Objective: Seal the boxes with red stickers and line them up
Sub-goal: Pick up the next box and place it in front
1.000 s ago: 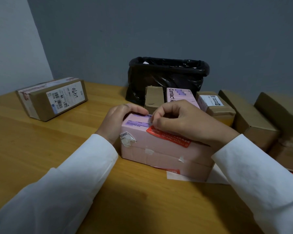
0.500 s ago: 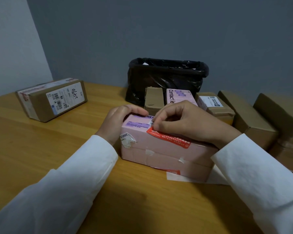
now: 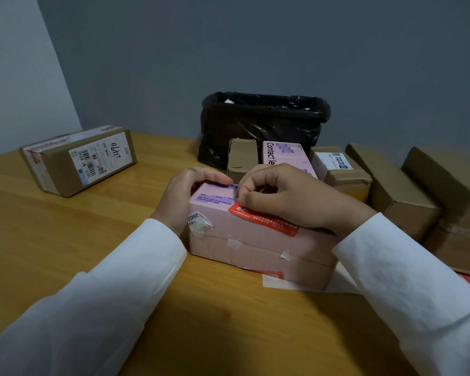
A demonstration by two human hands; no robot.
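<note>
Right hand (image 3: 291,196): fingers curled, pinching glossy red sticker (image 3: 265,218) at pink box's top front edge.
Left hand (image 3: 185,196): gripped box's left end.
Pink box (image 3: 255,245): smooth rectangular card, on wooden table (image 3: 65,240).
Beyond: row of brown cardboard boxes (image 3: 391,185).

A single head-worn view looks forward and down from just above and behind the left hand (image 3: 190,198) and right hand (image 3: 291,198), close enough that the sleeves fill its lower corners. It faces across the table (image 3: 65,240) toward the wall beyond the grip, with no second view to overlap.
</note>
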